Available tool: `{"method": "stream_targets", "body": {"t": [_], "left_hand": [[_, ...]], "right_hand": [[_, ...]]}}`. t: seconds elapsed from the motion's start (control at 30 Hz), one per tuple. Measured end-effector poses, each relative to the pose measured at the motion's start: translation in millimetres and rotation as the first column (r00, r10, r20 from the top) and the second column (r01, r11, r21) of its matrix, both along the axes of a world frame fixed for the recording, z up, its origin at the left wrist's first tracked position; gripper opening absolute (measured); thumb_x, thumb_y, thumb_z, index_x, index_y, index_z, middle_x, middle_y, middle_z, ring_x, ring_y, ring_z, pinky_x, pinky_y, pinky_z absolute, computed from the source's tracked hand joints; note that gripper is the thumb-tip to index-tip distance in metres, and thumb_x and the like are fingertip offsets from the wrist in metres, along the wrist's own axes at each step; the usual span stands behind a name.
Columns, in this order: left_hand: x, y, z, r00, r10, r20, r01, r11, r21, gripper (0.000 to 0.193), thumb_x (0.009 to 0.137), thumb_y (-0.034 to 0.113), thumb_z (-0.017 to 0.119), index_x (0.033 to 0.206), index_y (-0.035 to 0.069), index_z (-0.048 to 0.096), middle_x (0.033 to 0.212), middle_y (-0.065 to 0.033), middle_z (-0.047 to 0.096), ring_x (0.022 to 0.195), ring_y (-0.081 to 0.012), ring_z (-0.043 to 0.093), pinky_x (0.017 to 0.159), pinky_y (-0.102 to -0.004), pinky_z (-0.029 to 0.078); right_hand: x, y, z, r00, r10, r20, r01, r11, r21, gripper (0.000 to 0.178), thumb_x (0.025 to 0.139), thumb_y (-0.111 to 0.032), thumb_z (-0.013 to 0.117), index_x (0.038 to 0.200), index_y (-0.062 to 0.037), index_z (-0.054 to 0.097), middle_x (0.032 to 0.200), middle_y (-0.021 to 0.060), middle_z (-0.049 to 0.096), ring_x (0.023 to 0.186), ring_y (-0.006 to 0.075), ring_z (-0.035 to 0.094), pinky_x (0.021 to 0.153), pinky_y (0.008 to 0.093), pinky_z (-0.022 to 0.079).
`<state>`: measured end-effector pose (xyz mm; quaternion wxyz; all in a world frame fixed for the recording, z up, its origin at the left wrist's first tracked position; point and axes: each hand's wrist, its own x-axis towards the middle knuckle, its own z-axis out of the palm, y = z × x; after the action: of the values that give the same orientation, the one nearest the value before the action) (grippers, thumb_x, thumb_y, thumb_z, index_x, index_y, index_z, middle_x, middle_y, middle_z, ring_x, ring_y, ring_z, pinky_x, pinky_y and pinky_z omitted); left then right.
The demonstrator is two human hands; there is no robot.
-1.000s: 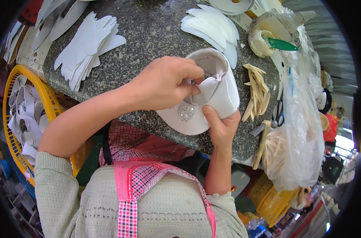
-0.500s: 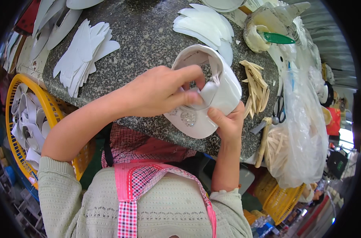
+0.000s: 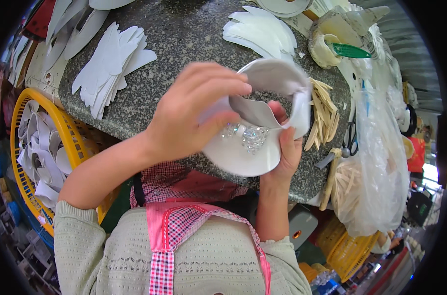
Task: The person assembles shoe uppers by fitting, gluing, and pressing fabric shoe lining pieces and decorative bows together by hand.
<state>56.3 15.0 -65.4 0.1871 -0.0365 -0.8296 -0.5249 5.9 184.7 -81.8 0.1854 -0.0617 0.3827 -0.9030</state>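
A white shoe upper [image 3: 245, 161] with a cluster of sparkling clear stones [image 3: 254, 139] on its front is held over the speckled stone worktop [image 3: 184, 44]. My right hand [image 3: 285, 155] grips it at the right edge, thumb outside and fingertips showing through the opening. My left hand [image 3: 184, 108] is at its left side, partly blurred. The left thumb and fingers are apart, with the upper's pale side wall behind them; whether they touch it I cannot tell.
White cut pieces [image 3: 110, 69] lie fanned at left, more white pieces [image 3: 260, 32] at the far side. Thin wooden strips [image 3: 323, 113], a glue-smeared pot [image 3: 327, 46] with a green-handled brush [image 3: 351, 50], scissors [image 3: 351, 140] and a plastic bag [image 3: 381, 172] are at right. A yellow basket [image 3: 61, 118] holds uppers.
My left hand has drawn out of the upper's opening and shifted left, its fingers spreading. The upper has turned, so the stones face up more. My right hand still holds it.
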Motion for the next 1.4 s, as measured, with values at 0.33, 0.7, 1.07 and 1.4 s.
{"method": "stream_targets", "body": {"t": [0.33, 0.7, 1.07, 1.4], "left_hand": [[5, 26, -5, 0.952, -0.096, -0.292, -0.002, 0.947, -0.320, 0.039, 0.061, 0.022, 0.076, 0.092, 0.005, 0.060, 0.087, -0.0077, 0.058, 0.082, -0.0245, 0.056, 0.072, -0.0351, 0.042], [-1, 23, 1, 0.990, -0.133, 0.053, 0.142, 0.858, -0.493, 0.018, 0.074, 0.016, 0.066, 0.089, 0.011, 0.059, 0.074, 0.0005, 0.054, 0.071, -0.0162, 0.049, 0.069, -0.0339, 0.028], [-20, -6, 18, 0.684, -0.608, 0.404, 0.696, 0.710, -0.109, 0.008, 0.084, 0.016, 0.055, 0.090, 0.011, 0.056, 0.074, -0.0010, 0.051, 0.078, -0.0148, 0.050, 0.087, -0.0379, 0.025], [-31, -5, 50, 0.728, -0.401, 0.556, 0.348, 0.915, 0.205, 0.047, 0.094, 0.038, 0.041, 0.100, -0.003, 0.061, 0.082, -0.0126, 0.064, 0.075, -0.0189, 0.059, 0.068, -0.0309, 0.046]], "right_hand": [[3, 7, -4, 0.996, -0.041, -0.075, 0.053, 0.984, 0.170, 0.031, 0.084, -0.012, 0.063, 0.110, 0.0026, 0.052, 0.100, 0.0109, 0.061, 0.084, 0.0176, 0.061, 0.072, 0.0287, 0.051], [-2, 0, -3, 0.966, -0.170, -0.195, 0.227, 0.919, 0.322, 0.036, 0.076, -0.003, 0.068, 0.107, 0.0059, 0.052, 0.100, 0.0117, 0.061, 0.086, 0.0154, 0.060, 0.074, 0.0288, 0.050], [-11, 24, 1, 0.994, 0.084, 0.072, -0.099, 0.967, 0.236, 0.051, 0.084, -0.027, 0.056, 0.119, 0.0079, 0.045, 0.111, 0.0179, 0.056, 0.098, 0.0266, 0.059, 0.088, 0.0373, 0.046], [3, 1, 7, 0.947, -0.032, -0.320, 0.114, 0.964, 0.239, 0.034, 0.073, -0.005, 0.069, 0.103, 0.0065, 0.058, 0.093, 0.0107, 0.063, 0.078, 0.0146, 0.062, 0.071, 0.0270, 0.050]]}}
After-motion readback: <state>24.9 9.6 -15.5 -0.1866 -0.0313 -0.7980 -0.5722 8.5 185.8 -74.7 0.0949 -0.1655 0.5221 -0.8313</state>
